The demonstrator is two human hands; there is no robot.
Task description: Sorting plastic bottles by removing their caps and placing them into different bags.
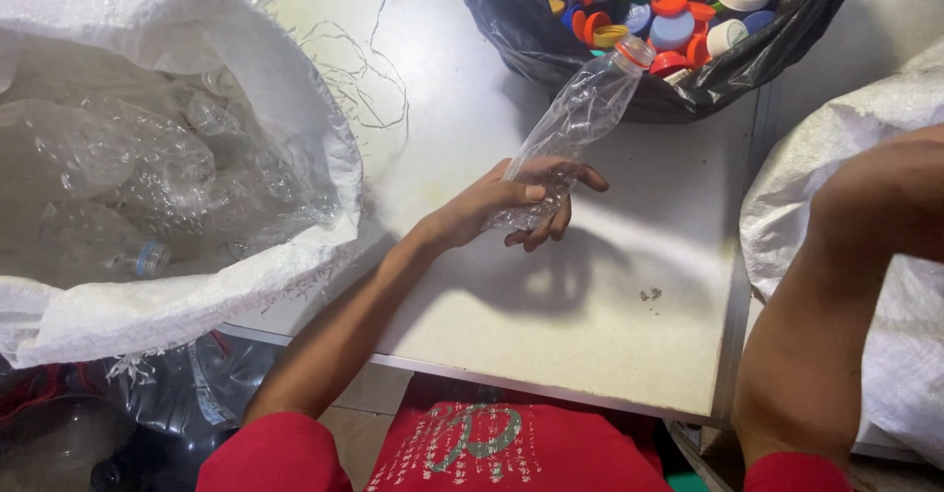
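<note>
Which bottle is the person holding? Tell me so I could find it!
Find the pale table between the white sack and the black bag of caps. The left hand grips a crushed clear bottle above it. Unlike the sack's bottles, it's alone, neck ring pointing toward the caps.

A white woven sack (295, 89) lies open at the left of the pale table (629, 335), full of clear crushed bottles (128, 177). A black bag (511, 30) at the top holds coloured bottle caps (678, 0). Another white sack (905, 305) sits right.
</note>
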